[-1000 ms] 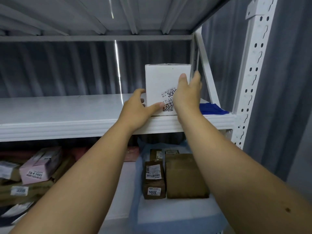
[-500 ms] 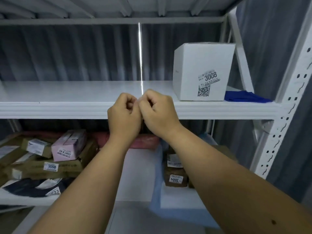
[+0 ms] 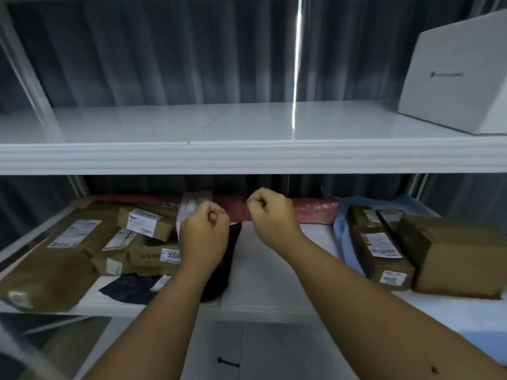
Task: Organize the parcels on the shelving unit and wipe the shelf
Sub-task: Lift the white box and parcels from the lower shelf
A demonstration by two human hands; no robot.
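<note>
My left hand (image 3: 204, 234) and my right hand (image 3: 270, 215) are closed fists holding nothing, side by side in front of the lower shelf (image 3: 263, 270). A white box (image 3: 455, 75) stands on the upper shelf (image 3: 247, 157) at the far right. On the lower shelf, left of my hands, lies a heap of brown parcels (image 3: 82, 239) with white labels. A pink parcel (image 3: 192, 207) sits partly hidden behind my left fist. A red bag (image 3: 312, 212) lies along the back.
Brown boxes (image 3: 428, 250) rest on a light blue sheet (image 3: 341, 237) at the lower shelf's right. Dark cloth items (image 3: 131, 287) lie near the front edge under my left forearm. Grey curtains hang behind the shelving. A white upright (image 3: 24, 69) runs at the left.
Both hands let go of the white box, drew back into fists and dropped from the upper shelf to the lower one. My view swung left and down; the box now sits at the right edge.
</note>
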